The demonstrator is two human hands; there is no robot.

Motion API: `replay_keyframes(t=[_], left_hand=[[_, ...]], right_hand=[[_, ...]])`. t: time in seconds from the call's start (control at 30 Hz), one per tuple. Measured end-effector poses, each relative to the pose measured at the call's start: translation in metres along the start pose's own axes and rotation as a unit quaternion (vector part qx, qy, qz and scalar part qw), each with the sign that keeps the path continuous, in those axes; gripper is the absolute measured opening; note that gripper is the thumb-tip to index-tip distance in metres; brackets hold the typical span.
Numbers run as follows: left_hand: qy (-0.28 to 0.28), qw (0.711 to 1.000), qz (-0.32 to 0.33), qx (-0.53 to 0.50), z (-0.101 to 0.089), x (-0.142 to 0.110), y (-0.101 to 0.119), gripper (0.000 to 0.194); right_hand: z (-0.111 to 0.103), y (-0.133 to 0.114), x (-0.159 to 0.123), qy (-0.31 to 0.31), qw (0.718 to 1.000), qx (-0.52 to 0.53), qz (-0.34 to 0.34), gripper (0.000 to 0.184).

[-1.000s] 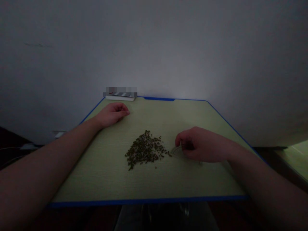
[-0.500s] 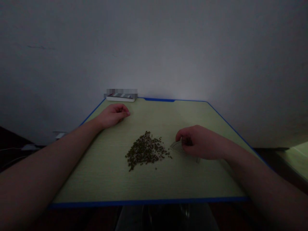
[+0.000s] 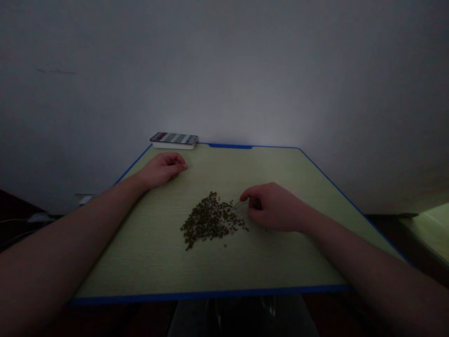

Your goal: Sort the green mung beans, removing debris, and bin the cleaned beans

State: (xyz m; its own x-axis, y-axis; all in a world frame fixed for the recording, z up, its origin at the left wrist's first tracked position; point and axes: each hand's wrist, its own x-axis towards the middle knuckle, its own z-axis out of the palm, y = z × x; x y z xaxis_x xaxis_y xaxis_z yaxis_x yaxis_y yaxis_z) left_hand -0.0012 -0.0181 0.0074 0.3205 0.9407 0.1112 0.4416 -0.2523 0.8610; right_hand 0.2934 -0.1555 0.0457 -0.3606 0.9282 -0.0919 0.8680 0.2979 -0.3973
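A loose pile of small greenish-brown beans or seeds [image 3: 208,220] lies spread on the pale wood-grain table [image 3: 210,274]. At the pile's right edge my right hand [image 3: 271,207] pinches a clear, curved plastic piece that looks like a protractor [image 3: 240,204]. Only its curved edge shows past my fingers; the rest is hidden under the hand. My left hand [image 3: 164,168] rests on the table's far left, apart from the pile. Its fingers are curled in, with thumb and forefinger tips together and nothing seen in them.
A phone [image 3: 173,137] lies on a white box [image 3: 173,145] at the far left corner. The table has a blue rim [image 3: 210,296] and stands against a grey wall [image 3: 224,70]. White cables [image 3: 17,234] run low at the left.
My right hand has moved left with the protractor, bringing its curved edge up to the pile's right side. My left hand stays in place. The view has shifted slightly.
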Motion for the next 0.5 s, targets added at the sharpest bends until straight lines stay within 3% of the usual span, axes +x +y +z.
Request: replay_keyframes(t=[0.5], left_hand=[[-0.003, 1.0, 0.007, 0.001, -0.002, 0.001, -0.003, 0.018]], right_hand=[[-0.022, 0.027, 0.001, 0.004, 0.993, -0.077, 0.091, 0.04]])
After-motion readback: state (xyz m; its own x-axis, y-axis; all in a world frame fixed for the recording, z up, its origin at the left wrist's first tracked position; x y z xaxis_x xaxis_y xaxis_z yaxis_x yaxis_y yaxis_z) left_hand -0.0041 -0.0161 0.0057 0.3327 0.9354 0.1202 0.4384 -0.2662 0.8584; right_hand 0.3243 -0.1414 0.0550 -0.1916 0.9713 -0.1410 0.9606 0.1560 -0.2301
